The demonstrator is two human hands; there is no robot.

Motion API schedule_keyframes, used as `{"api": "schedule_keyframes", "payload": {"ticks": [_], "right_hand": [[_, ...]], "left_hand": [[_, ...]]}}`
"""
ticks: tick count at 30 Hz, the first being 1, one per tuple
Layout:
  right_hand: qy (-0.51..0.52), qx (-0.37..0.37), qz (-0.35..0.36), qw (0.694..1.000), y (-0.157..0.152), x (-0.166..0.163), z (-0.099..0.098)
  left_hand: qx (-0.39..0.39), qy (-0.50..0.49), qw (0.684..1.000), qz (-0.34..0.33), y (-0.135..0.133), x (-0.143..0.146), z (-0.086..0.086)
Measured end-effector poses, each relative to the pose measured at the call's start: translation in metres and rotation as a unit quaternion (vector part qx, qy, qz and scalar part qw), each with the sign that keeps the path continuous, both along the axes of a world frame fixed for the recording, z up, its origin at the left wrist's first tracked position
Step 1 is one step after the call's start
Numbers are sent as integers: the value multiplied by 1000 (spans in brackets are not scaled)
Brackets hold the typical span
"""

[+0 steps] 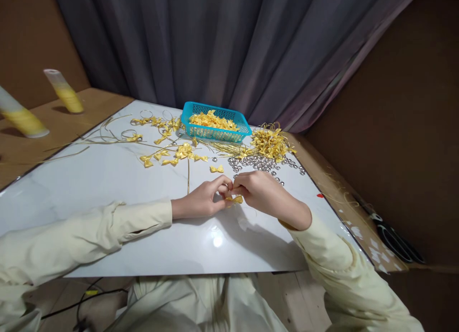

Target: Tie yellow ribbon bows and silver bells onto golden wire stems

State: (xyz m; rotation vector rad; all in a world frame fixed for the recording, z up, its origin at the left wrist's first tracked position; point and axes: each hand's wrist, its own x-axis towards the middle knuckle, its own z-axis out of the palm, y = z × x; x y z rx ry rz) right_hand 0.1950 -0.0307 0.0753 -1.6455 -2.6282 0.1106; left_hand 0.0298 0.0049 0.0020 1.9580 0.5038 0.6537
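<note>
Fingers [224,182] of both hands are pressed together on a small yellow bow [236,199]. It is pinched between the left hand [201,200] and the right hand [263,193], low over the worktop [107,179], near its front middle. Most of the bow is covered by fingertips, so its fold cannot be made out. Main risk, as judged: the grip is a small fingertip pinch on what looks like slick ribbon, so if one side is eased, the piece could spring open or slip out. If dropped, it could be confused with the loose bow [216,169] lying just beyond the hands. Second risk: the silver beads [258,163] are scattered just behind the right hand. A knuckle or cuff swept outward could set them rolling on the glossy surface toward the right edge. The thin ribbon strip [188,174] lies just behind the left hand and could be snagged and dragged, disturbing the scattered bows [179,152]. The blue basket [211,132] and the pile of looped pieces [270,143] are well apart from the hands, so little risk is seen there.
</note>
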Motion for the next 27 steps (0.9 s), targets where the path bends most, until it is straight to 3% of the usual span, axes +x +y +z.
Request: {"api": "schedule_keyframes", "payload": {"ticks": [5,16,27], "right_hand": [[-18,-16,35,999,6,3,-1],[-37,-37,28,998,13,1,3],[-3,-64,28,998,14,2,4]], "left_hand": [[-35,-9,999,-8,-1,0,-2],[-101,-18,995,-9,-1,1,-1],[-92,-22,995,-17,0,1,-3]]}}
